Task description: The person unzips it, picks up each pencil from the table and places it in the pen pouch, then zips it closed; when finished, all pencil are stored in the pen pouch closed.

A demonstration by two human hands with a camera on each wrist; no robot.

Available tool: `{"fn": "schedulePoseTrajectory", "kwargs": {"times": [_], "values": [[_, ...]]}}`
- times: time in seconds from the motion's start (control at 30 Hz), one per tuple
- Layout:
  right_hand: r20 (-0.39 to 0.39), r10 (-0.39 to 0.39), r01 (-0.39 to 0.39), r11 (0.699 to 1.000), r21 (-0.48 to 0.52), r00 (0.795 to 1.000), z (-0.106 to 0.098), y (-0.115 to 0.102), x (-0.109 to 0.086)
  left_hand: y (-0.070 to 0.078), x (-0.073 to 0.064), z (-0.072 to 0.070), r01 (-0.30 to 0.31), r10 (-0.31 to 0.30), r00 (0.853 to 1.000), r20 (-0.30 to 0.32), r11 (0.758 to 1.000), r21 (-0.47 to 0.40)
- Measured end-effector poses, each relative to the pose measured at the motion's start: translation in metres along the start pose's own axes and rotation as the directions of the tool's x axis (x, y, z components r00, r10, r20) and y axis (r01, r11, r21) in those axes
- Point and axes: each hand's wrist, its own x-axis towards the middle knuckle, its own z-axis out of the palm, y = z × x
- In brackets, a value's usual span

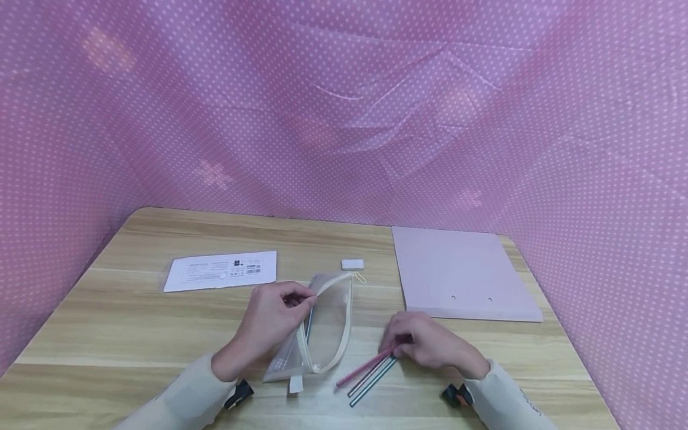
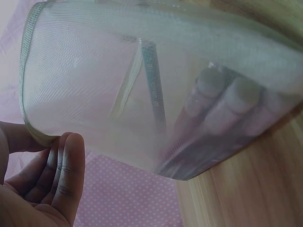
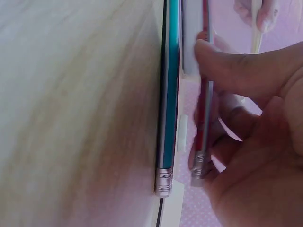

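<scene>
My left hand (image 1: 273, 315) pinches the zipped edge of a see-through mesh pencil pouch (image 1: 334, 316), whose mouth gapes. Through the mesh in the left wrist view show a blue printed strip (image 2: 152, 80) and several round-ended pieces (image 2: 241, 97), too blurred to name. To the right of the pouch, my right hand (image 1: 427, 341) holds a red pencil (image 3: 203, 113) between thumb and fingers, its eraser end towards the palm. Close by on the table lie a teal pencil (image 1: 374, 380) and a darker pencil (image 1: 365, 379); the hand hides their far ends in the head view.
A white eraser-like block (image 1: 352, 264) lies behind the pouch. At the left is a white printed packet (image 1: 220, 270); at the right, a pale pink folder (image 1: 457, 269). Pink dotted cloth (image 1: 344, 119) surrounds the wooden table (image 1: 134, 334).
</scene>
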Motion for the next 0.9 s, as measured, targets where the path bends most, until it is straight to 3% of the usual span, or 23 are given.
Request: {"fn": "schedulePoseTrajectory", "kwargs": {"times": [0.3, 0.4, 0.57, 0.77, 0.9], "values": [[-0.139, 0.07, -0.05, 0.988, 0.144, 0.988, -0.002, -0.007, 0.003, 0.0, 0.0, 0.0, 0.027, -0.027, 1.0, 0.013, 1.0, -0.013], [-0.154, 0.1, -0.07, 0.979, 0.189, 0.983, -0.003, -0.01, 0.005, 0.001, 0.0, 0.0, 0.03, -0.029, 0.999, 0.016, 0.999, -0.017], [-0.104, 0.173, -0.132, 0.94, 0.314, 0.98, -0.002, -0.018, 0.008, 0.001, 0.0, 0.0, 0.028, -0.028, 0.999, 0.019, 0.999, -0.017], [-0.002, 0.168, -0.149, 0.882, 0.448, 0.986, -0.002, -0.027, 0.011, 0.0, 0.0, 0.0, 0.018, -0.018, 1.0, 0.024, 1.0, -0.018], [0.066, 0.197, -0.204, 0.849, 0.488, 0.978, -0.001, -0.031, 0.016, -0.001, 0.0, 0.001, 0.011, -0.01, 1.0, 0.02, 1.0, -0.023]]}}
